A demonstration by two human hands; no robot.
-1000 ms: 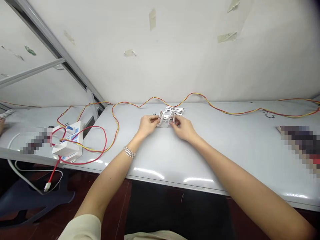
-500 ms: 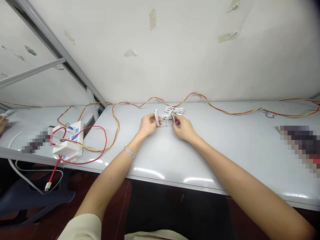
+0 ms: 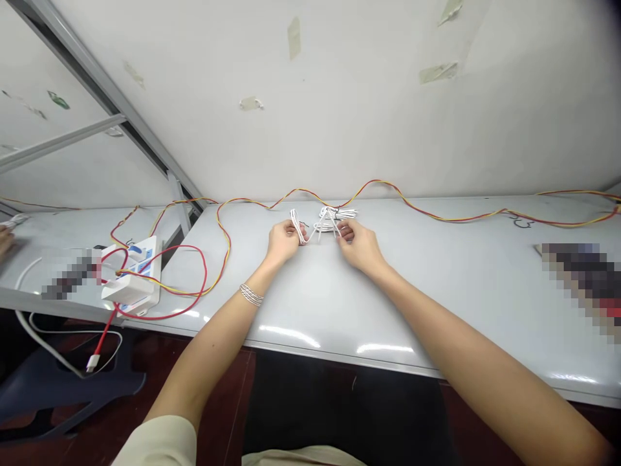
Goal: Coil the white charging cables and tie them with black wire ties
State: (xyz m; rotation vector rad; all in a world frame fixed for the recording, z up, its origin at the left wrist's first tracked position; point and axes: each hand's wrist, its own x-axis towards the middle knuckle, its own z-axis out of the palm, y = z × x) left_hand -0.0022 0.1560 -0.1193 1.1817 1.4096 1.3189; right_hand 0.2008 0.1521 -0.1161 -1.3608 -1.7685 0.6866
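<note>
Head view shows the left hand (image 3: pixel 283 241) clenched and drawing a white cable loop (image 3: pixel 295 225) away from the coiled white cable bundle (image 3: pixel 337 213), which the right hand (image 3: pixel 359 247) is pinching above the white table (image 3: pixel 398 304).

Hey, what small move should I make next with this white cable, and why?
Probably draw your left hand slightly leftward, keeping the white cable loop pinched. The strands between that loop and the coiled white cable bundle look loose and crossed, so gentle tension may show where they cross while your right hand stays at the bundle.
</note>
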